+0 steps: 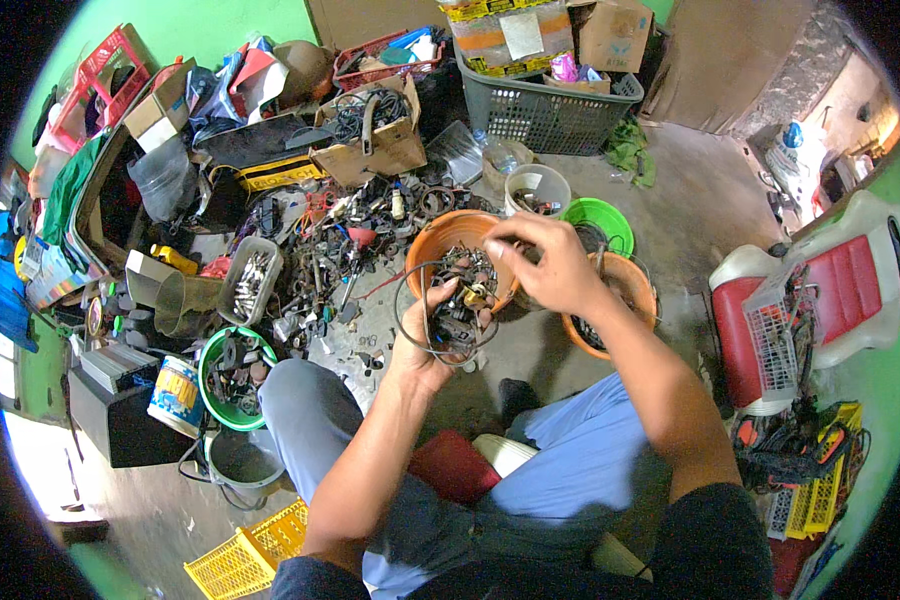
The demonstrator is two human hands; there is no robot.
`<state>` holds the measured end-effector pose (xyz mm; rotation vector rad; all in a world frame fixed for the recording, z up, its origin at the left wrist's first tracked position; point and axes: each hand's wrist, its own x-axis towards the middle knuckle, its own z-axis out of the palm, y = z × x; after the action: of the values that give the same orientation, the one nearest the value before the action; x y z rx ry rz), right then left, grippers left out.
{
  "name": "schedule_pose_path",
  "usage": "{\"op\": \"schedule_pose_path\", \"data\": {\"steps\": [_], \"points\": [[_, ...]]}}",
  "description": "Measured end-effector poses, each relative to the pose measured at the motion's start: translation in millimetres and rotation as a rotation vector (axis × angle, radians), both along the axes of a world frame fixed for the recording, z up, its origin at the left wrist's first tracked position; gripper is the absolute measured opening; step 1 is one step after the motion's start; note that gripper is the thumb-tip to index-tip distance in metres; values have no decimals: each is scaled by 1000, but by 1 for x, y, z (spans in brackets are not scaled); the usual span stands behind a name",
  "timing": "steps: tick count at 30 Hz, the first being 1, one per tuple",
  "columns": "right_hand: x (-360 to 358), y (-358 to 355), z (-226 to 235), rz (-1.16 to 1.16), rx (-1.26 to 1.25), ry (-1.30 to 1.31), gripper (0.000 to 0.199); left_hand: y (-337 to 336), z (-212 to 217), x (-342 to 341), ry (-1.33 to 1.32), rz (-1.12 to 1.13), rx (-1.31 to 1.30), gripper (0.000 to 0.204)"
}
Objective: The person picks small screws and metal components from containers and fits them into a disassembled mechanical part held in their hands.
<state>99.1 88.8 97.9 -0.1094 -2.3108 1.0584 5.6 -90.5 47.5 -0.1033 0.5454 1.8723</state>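
Note:
In front of me an orange bucket (422,240) holds a mix of small metal and dark parts. My left hand (418,352) is closed at its near side around a thin dark cable (401,318) that bends into a wide loop across the bucket's near part. My right hand (550,262) is over the bucket's right rim, thumb and fingers pinched together. What the pinch holds, if anything, is too small to make out. To the right of the bucket, partly behind my right forearm, stands a second orange tub (638,290) with dark pieces in it.
Loose scrap parts (355,235) spread over the floor ahead. A white bucket (560,182) and green basin (618,222) stand beyond my right hand. On my left are a green-rimmed tub (207,375), a tray of metal pieces (238,290) and a yellow crate (245,562). A red-and-white seat (850,285) is at right.

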Motion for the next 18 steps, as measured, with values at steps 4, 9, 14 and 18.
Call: {"op": "schedule_pose_path", "data": {"steps": [4, 9, 14, 18], "points": [[9, -19, 14, 233, 3, -19, 18, -4, 3, -2, 23, 34, -66, 31], [11, -23, 1, 259, -77, -126, 24, -6, 12, -3, 29, 65, -56, 30], [4, -24, 5, 265, 37, -62, 21, -8, 12, -5, 56, 96, -89, 30], [3, -22, -4, 200, 61, -16, 17, -5, 5, -6, -18, 69, -36, 31]]}}
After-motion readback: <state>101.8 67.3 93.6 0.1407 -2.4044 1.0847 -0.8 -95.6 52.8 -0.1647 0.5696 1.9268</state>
